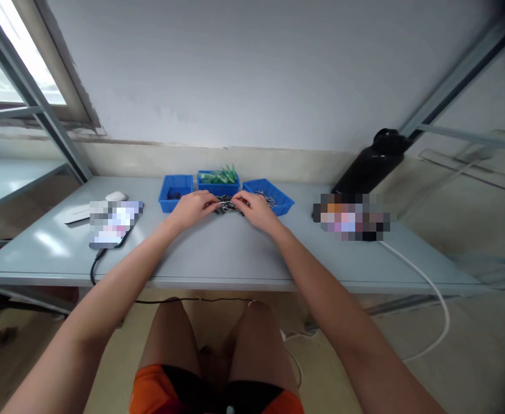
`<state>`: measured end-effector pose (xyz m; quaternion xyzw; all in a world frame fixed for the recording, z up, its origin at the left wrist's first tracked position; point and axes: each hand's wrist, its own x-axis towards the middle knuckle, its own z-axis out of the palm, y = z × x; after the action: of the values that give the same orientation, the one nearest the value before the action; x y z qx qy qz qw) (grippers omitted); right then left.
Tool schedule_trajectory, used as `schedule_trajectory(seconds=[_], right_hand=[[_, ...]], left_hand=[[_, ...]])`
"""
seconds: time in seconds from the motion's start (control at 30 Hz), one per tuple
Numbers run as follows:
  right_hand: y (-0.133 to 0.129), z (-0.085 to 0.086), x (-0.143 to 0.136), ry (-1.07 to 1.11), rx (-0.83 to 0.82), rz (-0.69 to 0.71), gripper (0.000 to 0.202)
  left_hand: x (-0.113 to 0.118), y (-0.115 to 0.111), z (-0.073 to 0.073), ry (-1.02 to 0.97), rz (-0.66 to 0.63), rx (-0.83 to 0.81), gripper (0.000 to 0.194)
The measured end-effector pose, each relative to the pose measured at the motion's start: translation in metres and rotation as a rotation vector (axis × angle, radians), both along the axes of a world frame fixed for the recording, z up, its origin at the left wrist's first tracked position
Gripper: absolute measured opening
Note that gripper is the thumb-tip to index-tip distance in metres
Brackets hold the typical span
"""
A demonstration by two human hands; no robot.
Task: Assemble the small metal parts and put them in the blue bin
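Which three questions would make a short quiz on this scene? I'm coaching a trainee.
1. Which blue bin holds the green pieces?
A) left
B) middle
C) right

2. True or false: the black bottle is to the right of every blue bin.

3. Fill in the blank: the left hand and right hand are close together at a pile of small dark pieces, which lies on the ____.

Key: 1. B; 2. true; 3. table
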<state>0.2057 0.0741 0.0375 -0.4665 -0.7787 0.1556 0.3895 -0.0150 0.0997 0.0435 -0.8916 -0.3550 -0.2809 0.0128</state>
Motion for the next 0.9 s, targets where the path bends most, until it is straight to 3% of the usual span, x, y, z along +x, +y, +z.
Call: schedule_trajectory(seconds=[0.23,0.37,0.63,0.9], right_hand=[[-0.001,-0.006,-0.007,-0.052,-0.067,0.114,0.022],[-0.002,-0.009,-0.012,-0.065,-0.066,0.158,0.023],[-0.005,-0.004,-0.012,0.003,-0.023,0.093,0.027],[-0.007,-0.003,-0.014,-0.018,-0.021,0.115,0.028]], left_hand=[[0.005,-0.002,0.001,-0.204,-0.148,-0.056,0.017],[0.009,-0.005,0.0,-0.213,-0.217,-0.114,0.017],[0.008,-0.008,0.004,-0.235,-0.102,-0.241,0.023],[0.009,-0.006,-0.005,-0.125,-0.139,-0.276,0.017]])
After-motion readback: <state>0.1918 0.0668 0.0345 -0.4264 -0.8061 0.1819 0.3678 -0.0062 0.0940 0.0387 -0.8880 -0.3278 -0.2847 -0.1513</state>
